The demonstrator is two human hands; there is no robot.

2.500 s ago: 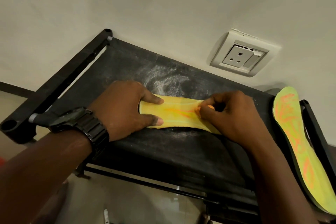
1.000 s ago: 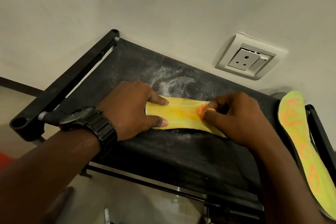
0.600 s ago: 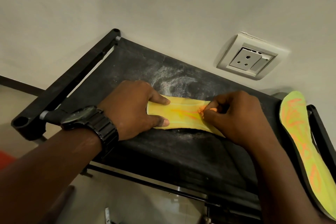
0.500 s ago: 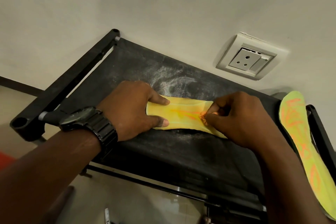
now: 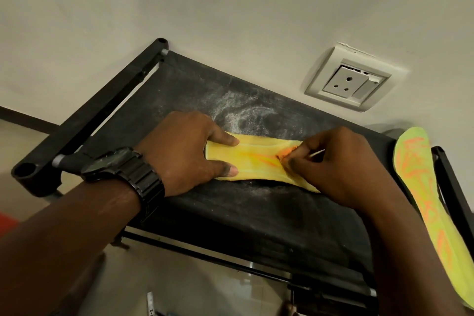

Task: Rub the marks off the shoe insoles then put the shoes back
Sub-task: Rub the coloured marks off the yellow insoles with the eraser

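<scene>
A yellow insole (image 5: 256, 159) with faint orange streaks lies flat on the black fabric top of a shoe rack (image 5: 256, 215). My left hand (image 5: 184, 154) pins its left end down, forefinger and thumb straight along its edges. My right hand (image 5: 338, 161) covers the insole's right end, fingers curled and pinching a small orange-stained piece (image 5: 287, 155) against the insole. A second insole (image 5: 425, 205), yellow-green with bright orange scribbles, lies at the rack's right end.
The rack stands against a pale wall with a white socket plate (image 5: 351, 84) above its right half. White dust marks the fabric behind the insole. A black frame tube (image 5: 84, 120) runs along the left edge. Tiled floor shows below.
My right hand has rubbed back and forth in short strokes over the middle of the insole. My left hand has stayed pressing the same end. The view shifted slightly.
</scene>
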